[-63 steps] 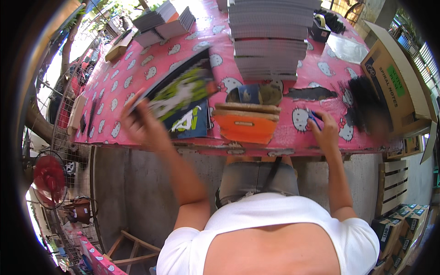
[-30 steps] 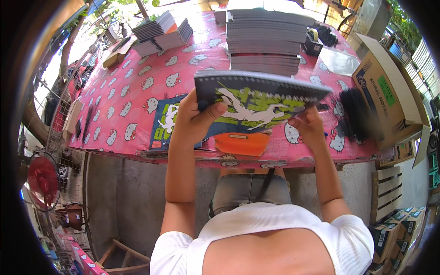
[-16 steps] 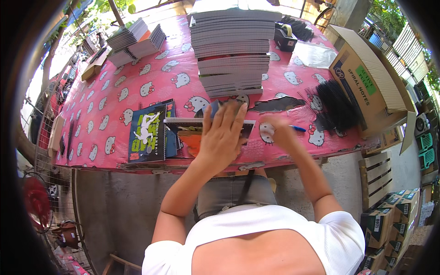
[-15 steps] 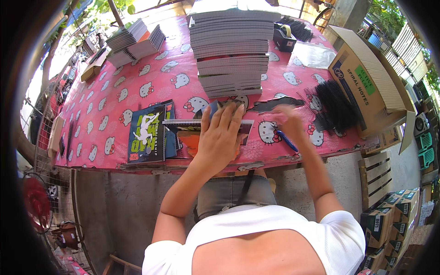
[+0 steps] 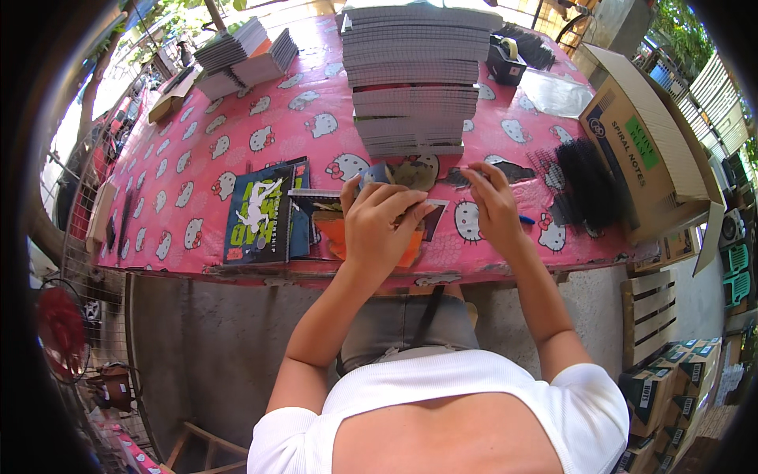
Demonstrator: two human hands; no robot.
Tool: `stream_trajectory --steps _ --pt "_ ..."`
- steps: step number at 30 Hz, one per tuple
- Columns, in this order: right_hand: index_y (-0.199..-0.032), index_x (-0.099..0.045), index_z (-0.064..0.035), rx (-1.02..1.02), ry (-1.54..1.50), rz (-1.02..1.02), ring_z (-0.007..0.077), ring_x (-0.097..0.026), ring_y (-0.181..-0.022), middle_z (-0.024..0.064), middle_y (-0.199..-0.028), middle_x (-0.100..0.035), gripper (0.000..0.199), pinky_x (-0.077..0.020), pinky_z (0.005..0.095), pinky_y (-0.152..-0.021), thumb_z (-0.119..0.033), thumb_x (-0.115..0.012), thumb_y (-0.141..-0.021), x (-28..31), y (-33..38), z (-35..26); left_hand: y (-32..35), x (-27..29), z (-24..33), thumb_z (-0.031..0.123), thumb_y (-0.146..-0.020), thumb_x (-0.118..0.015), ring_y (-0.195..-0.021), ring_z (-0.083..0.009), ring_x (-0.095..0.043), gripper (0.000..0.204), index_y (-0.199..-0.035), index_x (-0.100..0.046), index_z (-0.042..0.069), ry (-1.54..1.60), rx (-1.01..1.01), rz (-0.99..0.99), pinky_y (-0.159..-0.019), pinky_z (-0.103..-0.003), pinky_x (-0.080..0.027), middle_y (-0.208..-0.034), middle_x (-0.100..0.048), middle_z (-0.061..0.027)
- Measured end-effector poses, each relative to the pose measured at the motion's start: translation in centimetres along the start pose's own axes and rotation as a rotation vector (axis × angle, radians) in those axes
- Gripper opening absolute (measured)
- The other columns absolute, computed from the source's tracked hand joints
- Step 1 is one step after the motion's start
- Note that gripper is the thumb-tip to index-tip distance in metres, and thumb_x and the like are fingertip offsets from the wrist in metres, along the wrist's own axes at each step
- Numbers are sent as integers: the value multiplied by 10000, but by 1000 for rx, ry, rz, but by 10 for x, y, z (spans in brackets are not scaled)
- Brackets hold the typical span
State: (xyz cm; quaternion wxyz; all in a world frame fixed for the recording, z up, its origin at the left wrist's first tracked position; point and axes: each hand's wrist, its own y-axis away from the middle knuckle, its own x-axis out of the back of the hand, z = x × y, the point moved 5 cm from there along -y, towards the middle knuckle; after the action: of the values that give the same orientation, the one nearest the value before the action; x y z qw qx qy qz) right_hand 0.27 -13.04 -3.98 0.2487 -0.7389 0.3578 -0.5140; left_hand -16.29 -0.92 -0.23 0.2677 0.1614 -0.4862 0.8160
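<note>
My left hand [image 5: 384, 225] is above the table's near edge, its fingers bent and the thumb drawn toward the index finger; whatever may be between them is too small to make out. Beneath it lies a notebook with a spiral edge [image 5: 316, 193], mostly covered, and an orange piece [image 5: 332, 227] shows beside the palm. My right hand [image 5: 495, 207] is raised to the right, fingertips drawn together, and I cannot make out anything in them. Behind its wrist a slim blue tool [image 5: 526, 220] pokes out. Left of the notebook rest dark-covered spiral notebooks [image 5: 257, 217].
A tall stack of unbound notebooks [image 5: 418, 87] rises beyond my hands. To the right are a heap of black spiral coils [image 5: 588, 189], an open cardboard box [image 5: 647, 142] and a tape dispenser [image 5: 506, 63]. More notebooks [image 5: 245, 67] sit at the far left on the pink tablecloth [image 5: 170, 213].
My left hand has lifted from lying flat on the notebook and curled its fingers. The right hand, blurred before, is now raised with its fingertips together. The view has shifted slightly.
</note>
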Motion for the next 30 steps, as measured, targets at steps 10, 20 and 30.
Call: stream_trajectory --steps 10,20,30 --pt "-922 -645 -17 -204 -264 -28 245 -638 -785 119 -870 -643 200 -498 323 -642 -5 -711 -733 22 -13 -47 0 3 0 299 -712 -755 -772 -177 -552 202 -774 -696 116 -67 -14 91 -894 -382 -326 -765 -649 15" --pt "-875 -669 -33 -111 -186 -76 223 -594 -681 86 -763 -587 204 -474 310 -608 8 -735 -686 15 -25 -50 3 5 -1 309 -706 -764 -786 -177 -557 220 -787 -709 112 -40 -13 66 -903 -362 -330 -759 -645 0" --pt "-729 -607 4 -125 -427 -100 137 -575 -686 48 -745 -554 233 -478 262 -617 102 -771 -594 3 -34 -39 3 4 -2 317 -703 -770 -773 -172 -556 222 -769 -705 116 -21 -7 86 -899 -365 -333 -756 -643 -1"
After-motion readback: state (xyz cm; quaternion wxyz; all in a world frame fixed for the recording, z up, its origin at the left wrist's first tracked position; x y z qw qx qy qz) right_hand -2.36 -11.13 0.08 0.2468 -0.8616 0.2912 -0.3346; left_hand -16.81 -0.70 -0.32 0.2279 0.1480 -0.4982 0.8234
